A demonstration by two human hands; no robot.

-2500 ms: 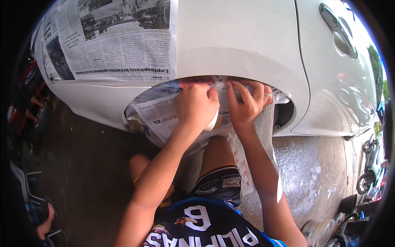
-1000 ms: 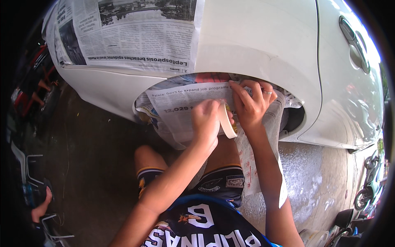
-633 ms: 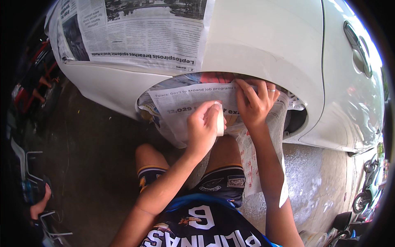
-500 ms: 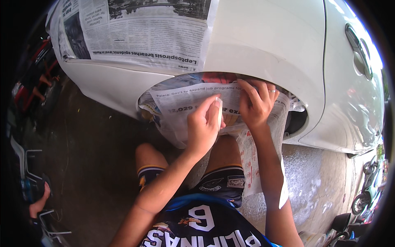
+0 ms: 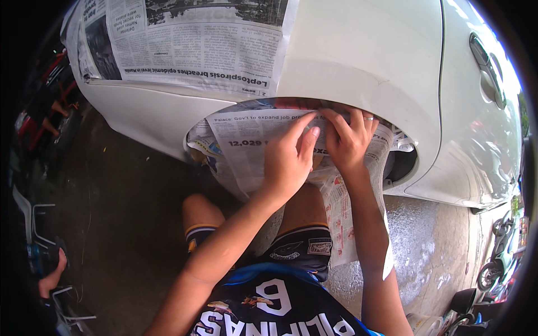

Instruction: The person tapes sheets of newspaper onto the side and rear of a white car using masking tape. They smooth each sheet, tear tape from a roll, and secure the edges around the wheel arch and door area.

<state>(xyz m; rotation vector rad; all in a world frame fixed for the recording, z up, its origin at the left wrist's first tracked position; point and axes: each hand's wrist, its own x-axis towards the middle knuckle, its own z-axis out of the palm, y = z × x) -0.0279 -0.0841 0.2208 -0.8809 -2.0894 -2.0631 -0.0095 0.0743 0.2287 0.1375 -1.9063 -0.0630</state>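
Observation:
A newspaper sheet [image 5: 246,130] covers the wheel opening of a white car, its upper edge just beneath the wheel arch [image 5: 252,102]. My right hand [image 5: 350,137] is at that upper edge, fingers bent over the paper and their tips partly hidden under the arch. My left hand [image 5: 287,159] reaches in beside it. Its index finger is stretched out, with the tip against the sheet's top edge near my right index finger. The left thumb stands apart from that finger, and nothing shows between them. More newspaper [image 5: 342,224] hangs down by my right forearm.
Another newspaper sheet [image 5: 196,50] lies over the front fender. The car door with its handle [image 5: 488,73] is at the right. Motorcycles [image 5: 493,271] stand at the far right. Metal-framed seats [image 5: 42,215] and another person's foot [image 5: 60,262] are at the left.
My left hand has moved up and right to the sheet's top edge. The whitish strip between its thumb and finger no longer shows there. My right hand has barely moved.

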